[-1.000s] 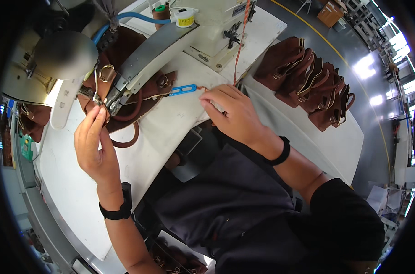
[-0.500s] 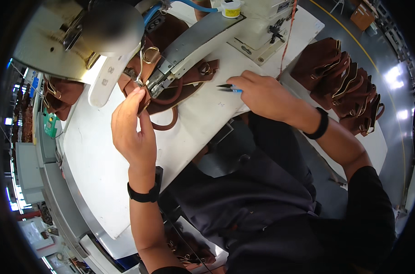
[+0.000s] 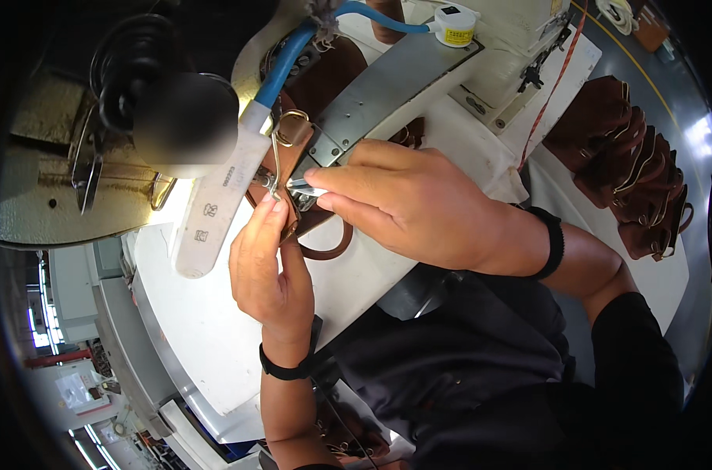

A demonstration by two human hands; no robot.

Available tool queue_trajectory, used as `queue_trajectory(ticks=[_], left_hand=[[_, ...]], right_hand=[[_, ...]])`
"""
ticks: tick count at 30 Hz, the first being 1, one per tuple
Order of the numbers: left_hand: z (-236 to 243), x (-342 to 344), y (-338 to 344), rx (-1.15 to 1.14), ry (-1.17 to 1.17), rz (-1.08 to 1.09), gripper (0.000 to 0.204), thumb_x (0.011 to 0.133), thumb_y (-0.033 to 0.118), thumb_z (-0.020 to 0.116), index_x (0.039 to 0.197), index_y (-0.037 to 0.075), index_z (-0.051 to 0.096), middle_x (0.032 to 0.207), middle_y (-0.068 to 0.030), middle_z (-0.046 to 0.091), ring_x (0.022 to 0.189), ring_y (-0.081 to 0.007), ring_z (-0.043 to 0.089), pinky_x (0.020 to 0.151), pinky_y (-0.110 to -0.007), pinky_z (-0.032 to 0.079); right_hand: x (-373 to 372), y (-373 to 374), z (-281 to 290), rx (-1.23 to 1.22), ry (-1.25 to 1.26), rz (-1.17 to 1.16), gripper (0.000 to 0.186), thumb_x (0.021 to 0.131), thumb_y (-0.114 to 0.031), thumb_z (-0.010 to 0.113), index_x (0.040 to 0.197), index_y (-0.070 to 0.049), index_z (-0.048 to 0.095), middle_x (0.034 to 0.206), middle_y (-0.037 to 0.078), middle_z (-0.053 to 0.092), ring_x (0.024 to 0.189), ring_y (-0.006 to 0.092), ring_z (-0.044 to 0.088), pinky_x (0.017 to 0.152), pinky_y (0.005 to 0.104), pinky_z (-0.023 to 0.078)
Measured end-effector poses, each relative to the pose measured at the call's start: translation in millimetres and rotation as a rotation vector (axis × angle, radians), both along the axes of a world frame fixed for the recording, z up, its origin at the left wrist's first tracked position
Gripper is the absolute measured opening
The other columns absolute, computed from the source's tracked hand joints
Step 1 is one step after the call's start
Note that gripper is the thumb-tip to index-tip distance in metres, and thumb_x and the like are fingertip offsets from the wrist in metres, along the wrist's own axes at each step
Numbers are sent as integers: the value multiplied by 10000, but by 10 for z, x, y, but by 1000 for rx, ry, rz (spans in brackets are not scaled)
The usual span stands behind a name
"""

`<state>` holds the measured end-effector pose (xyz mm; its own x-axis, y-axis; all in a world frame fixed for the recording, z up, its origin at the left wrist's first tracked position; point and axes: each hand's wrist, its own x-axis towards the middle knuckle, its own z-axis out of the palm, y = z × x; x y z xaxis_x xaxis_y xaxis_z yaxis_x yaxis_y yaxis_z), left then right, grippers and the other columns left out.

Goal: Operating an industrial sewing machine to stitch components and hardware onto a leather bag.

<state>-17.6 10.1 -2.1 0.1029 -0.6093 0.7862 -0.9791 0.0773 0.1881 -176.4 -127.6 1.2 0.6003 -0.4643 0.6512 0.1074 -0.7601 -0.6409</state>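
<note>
While the right hand (image 3: 426,204) holds small pointed snips (image 3: 303,188), the left hand (image 3: 270,274) has narrowed fingers touching the brown leather bag (image 3: 287,160) at the grey machine arm's (image 3: 372,98) near left end, their grip unclear; snipping seems the step, calling for steady, exact tips

Floor (image 3: 618,63): grey and glossy, with a yellow line (image 3: 643,59) on it.
Shine (image 3: 701,139): white light reflects on this floor.
Work table (image 3: 215,345): white top, grey edge at left.
Second table (image 3: 661,290): also white, at the right.
Pale panel (image 3: 74,290): upright, far left.
Light strips (image 3: 91,450): bright white, lower left.
</note>
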Motion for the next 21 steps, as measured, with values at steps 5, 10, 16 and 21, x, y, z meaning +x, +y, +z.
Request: queue_trajectory(ticks=[5, 10, 16, 21], left_hand=[[7, 33, 5, 13, -14, 0, 424, 812, -182, 729, 1204, -20, 743, 1190, -184, 773, 1076, -323, 751, 917, -385, 586], [15, 35, -3, 0, -9, -6, 420, 815, -184, 723, 1203, -24, 745, 1179, -185, 776, 1058, -328, 755, 907, -381, 588], [13, 34, -2, 4, 14, -21, 419, 803, -187, 733, 1190, -29, 756, 1166, -190, 779, 1036, -329, 759, 893, -380, 595], [-4, 38, -1, -9, 12, -17, 407, 811, -181, 732, 1187, -27, 761, 1162, -191, 782, 1028, -326, 761, 885, -373, 597]], right_hand=[[22, -31, 46, 37, 8, 35, 116, 970, -168, 716, 956, -58, 681, 815, 96, 612, 725, 309, 648, 640, 435, 532], [31, -57, 92, 29, 37, 44, 122, 965, -155, 705, 902, -57, 671, 795, 104, 605, 719, 319, 645, 639, 437, 527], [-1, -99, 167, 51, 84, 78, 144, 971, -150, 682, 873, -47, 661, 776, 123, 607, 725, 333, 643, 646, 452, 519], [-7, -125, 193, 40, 117, 112, 169, 979, -139, 647, 854, -25, 645, 780, 144, 610, 747, 361, 641, 685, 475, 519]])
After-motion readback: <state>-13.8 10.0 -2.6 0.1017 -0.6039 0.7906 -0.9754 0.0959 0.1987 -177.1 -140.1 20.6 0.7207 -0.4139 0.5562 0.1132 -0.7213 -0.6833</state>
